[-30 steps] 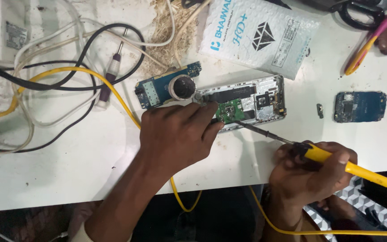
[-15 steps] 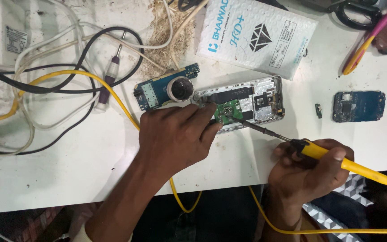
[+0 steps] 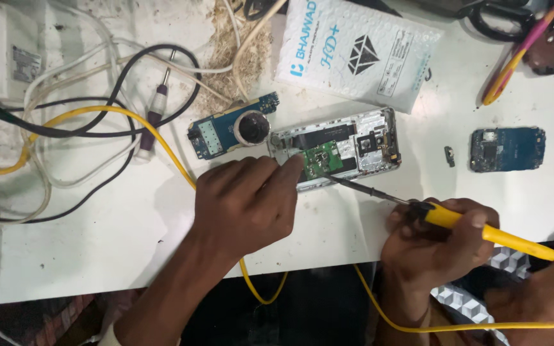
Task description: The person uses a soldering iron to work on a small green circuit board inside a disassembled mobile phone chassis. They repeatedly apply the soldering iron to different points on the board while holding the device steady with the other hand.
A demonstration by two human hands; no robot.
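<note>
Fingers (image 3: 286, 176) of left hand (image 3: 242, 205) curl down, tips pressing the opened phone (image 3: 341, 154) at its left edge — holding it flat on the white table (image 3: 97, 230). Right hand (image 3: 434, 247) is wrapped tight round a yellow soldering iron (image 3: 482, 232), tip on the green board w/in the phone. Blue circuit board (image 3: 216, 131) lies just left of phone; white packet (image 3: 360, 54) above it.

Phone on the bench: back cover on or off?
Off. The phone lies opened up, its green board exposed under the soldering iron tip.
</note>
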